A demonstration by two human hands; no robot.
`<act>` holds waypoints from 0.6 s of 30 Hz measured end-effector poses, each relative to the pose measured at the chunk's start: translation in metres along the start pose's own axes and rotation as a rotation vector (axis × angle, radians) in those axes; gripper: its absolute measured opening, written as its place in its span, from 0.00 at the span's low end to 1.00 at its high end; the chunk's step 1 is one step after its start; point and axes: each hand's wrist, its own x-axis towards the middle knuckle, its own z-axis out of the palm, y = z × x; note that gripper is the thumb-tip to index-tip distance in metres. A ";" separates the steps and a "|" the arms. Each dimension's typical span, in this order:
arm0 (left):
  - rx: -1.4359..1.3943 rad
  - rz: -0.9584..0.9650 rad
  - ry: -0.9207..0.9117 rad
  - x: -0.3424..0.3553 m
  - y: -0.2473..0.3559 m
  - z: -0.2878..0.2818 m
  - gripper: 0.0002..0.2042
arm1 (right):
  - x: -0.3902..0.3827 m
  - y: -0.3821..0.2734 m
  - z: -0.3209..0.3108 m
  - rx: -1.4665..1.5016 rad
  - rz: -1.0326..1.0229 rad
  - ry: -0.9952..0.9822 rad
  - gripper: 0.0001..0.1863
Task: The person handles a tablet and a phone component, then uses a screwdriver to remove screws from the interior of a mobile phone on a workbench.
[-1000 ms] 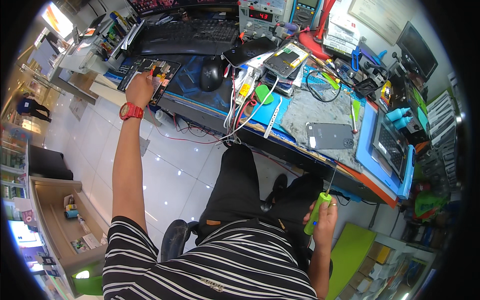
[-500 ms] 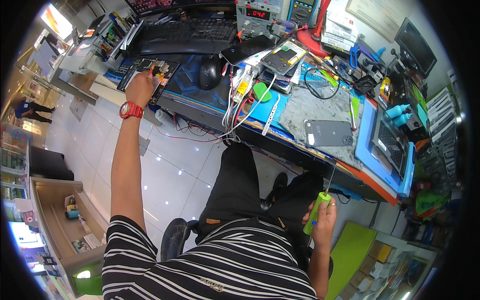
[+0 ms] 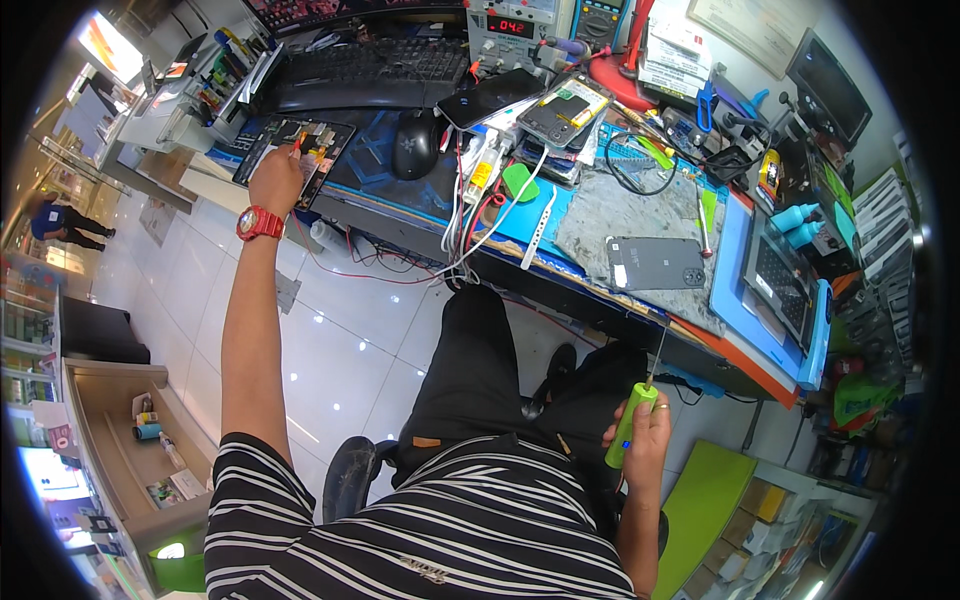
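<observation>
At the far left of the workbench, my left hand (image 3: 274,178) reaches over an opened tablet-like device (image 3: 330,150) with its inner parts bare. Its fingers are closed on a thin piece with a red tip (image 3: 299,141); most of that piece is hidden by the hand. A thin red wire (image 3: 318,258) runs out from beneath this hand. Low on the right, off the bench edge, my right hand (image 3: 648,436) is wrapped round a green cylindrical tool (image 3: 630,426). A long thin metal shaft (image 3: 656,355) sticks up from it toward the bench.
Right of the device lie a black mouse (image 3: 414,146) and a keyboard (image 3: 350,78). Stacked phones (image 3: 563,112) and tangled white cables (image 3: 463,215) fill the middle. A dark phone back (image 3: 655,264) rests on a grey mat (image 3: 590,225). A power supply (image 3: 508,30) stands behind.
</observation>
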 end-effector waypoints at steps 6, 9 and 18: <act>-0.004 -0.026 0.019 -0.001 0.000 0.000 0.16 | 0.000 0.001 0.001 0.002 0.004 -0.004 0.19; 0.002 -0.049 0.005 0.000 0.000 0.001 0.16 | 0.000 0.001 0.001 -0.001 0.005 -0.008 0.19; 0.036 0.026 0.033 -0.001 -0.004 0.003 0.15 | 0.000 0.002 0.000 0.001 0.007 -0.008 0.20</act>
